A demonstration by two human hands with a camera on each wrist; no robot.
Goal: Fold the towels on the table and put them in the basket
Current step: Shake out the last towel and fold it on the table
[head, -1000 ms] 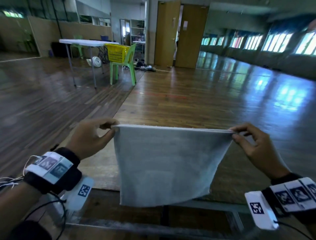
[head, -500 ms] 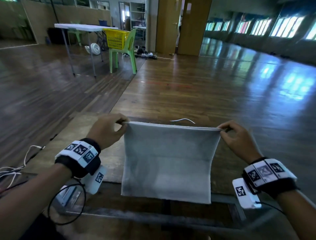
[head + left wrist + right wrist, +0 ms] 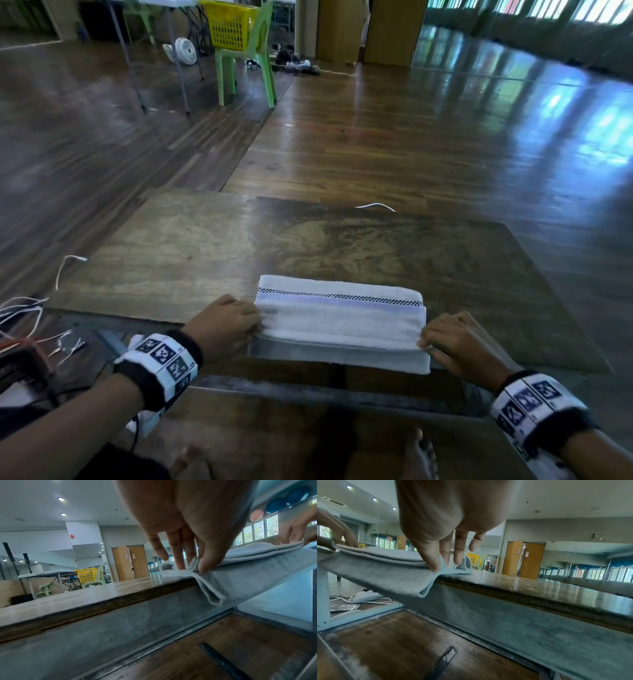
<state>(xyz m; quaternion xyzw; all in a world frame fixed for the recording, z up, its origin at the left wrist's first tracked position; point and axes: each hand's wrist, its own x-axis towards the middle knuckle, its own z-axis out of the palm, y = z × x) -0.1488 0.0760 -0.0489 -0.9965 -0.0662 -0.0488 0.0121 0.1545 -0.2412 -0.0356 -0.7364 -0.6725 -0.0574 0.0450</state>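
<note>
Two grips: our left hand (image 3: pixel 224 325) and right hand (image 3: pixel 457 342) pinch the towel's ends.
Towel (image 3: pixel 339 317): folded at the worktop's (image 3: pixel 445 267) near edge, held taut for neatness.

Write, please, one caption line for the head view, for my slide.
Left hand and right hand pinch the ends of a folded white towel at the wooden table's near edge.

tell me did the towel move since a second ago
Yes. The towel came down from hanging in the air onto the table, folded at its near edge.

Left grip (image 3: pixel 224 322), right grip (image 3: pixel 454 342): both low, thumb-and-finger pinch, wrists apart.
</note>
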